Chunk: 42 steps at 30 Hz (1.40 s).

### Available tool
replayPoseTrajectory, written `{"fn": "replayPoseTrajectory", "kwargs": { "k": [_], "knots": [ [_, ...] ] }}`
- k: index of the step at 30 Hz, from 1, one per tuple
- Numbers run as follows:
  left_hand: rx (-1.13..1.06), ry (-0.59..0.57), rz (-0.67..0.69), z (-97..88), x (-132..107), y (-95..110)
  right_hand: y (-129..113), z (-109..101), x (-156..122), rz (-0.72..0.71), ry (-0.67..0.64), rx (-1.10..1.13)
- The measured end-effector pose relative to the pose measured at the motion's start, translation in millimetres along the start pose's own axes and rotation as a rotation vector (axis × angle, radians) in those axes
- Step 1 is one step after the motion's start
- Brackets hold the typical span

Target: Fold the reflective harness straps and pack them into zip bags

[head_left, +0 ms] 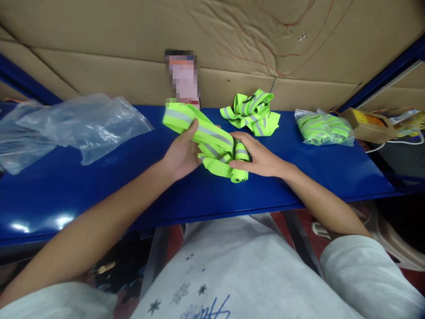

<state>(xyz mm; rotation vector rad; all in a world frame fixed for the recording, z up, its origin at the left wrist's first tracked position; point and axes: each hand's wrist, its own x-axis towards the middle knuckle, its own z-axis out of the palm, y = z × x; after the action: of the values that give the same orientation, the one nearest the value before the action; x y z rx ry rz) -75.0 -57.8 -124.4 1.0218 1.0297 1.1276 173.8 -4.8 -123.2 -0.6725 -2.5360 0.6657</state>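
Shirt [249,270], held strap [212,134], plastic bags [102,126], box [360,126]

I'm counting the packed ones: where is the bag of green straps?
In the head view, the bag of green straps lies toward the right on the blue table, just left of the brown box.

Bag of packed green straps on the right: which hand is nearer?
Right. The right hand is left of that bag, gripping the rolled strap; the left hand is farther left, holding the loose strap.
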Motion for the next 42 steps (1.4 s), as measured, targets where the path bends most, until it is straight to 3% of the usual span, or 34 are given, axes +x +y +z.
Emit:
{"fn": "replayPoseTrajectory", "kwargs": {
  "k": [3,6,8,11,13,16,19,22,26,30,37,42],
  "knots": [
    [0.001,0.068,0.004,-7.6,6,7,0,-9,-3,-0.010,-0.031,0.023],
    [0.186,0.217,0.083,-22.1,17,10,6,-17,-6,-0.036,-0.034,0.023],
    [0.491,0.357,0.259,-30.2,18,10,11,-17,-6,-0.043,-0.096,0.009],
    [1.003,0.499,0.652,-29.2,5,8,15,-14,-6,-0.037,-0.169,-0.038],
    [1.204,0.400,0.884,-19.5,-8,6,15,-12,-6,-0.027,-0.157,-0.077],
    [1.318,0.026,1.085,-2.6,-18,-3,12,-11,-5,-0.014,-0.154,-0.105],
    [1.383,-0.251,0.953,4.3,-14,-18,8,-10,-5,-0.016,-0.167,-0.081],
    [1.426,-0.334,0.758,1.6,-6,-30,4,-8,-7,-0.020,-0.191,-0.071],
    [1.507,-0.317,0.648,-2.1,-6,-26,0,-2,-9,-0.029,-0.235,-0.152],
    [1.645,-0.273,0.628,-2.8,-9,-17,-4,-6,-9,-0.055,-0.233,-0.158],
    [1.717,-0.267,0.556,-9.2,-6,-14,0,-55,-15,-0.011,-0.115,-0.142],
    [1.746,-0.233,0.425,-9.4,-11,-4,20,-72,-27,0.196,-0.292,-0.234]
  ]
}}
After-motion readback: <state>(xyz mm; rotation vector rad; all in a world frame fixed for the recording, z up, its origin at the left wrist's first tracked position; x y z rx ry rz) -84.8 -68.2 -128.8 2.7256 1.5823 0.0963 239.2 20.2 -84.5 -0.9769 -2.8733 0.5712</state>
